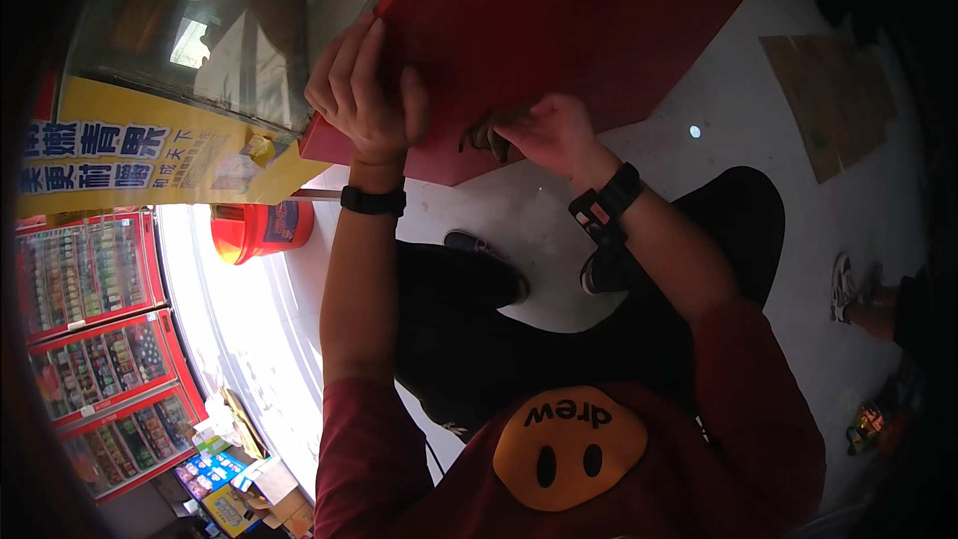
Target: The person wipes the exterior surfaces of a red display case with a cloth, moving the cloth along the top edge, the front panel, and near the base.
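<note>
My left hand [367,90] rests on the near left part of a red counter top [554,22], its fingertips at the edge by a glass panel [262,22]. The fingers are a little spread, and nothing shows in them. To the right, my right hand [550,135] is at the counter's near edge. Its fingers are at a small bunch of dark greenish-brown pieces [490,133] with pointed tips, too dim to name surely. The fingers seem closed on this bunch. Black bands circle both wrists.
A yellow printed banner [150,150] hangs below the glass at left. Beyond it stand an orange-red bucket [262,230], red-framed drink coolers [97,352] and cardboard boxes [277,490]. Flattened cardboard [831,101] lies on the floor at right, and another person's foot [842,288] shows at the right edge.
</note>
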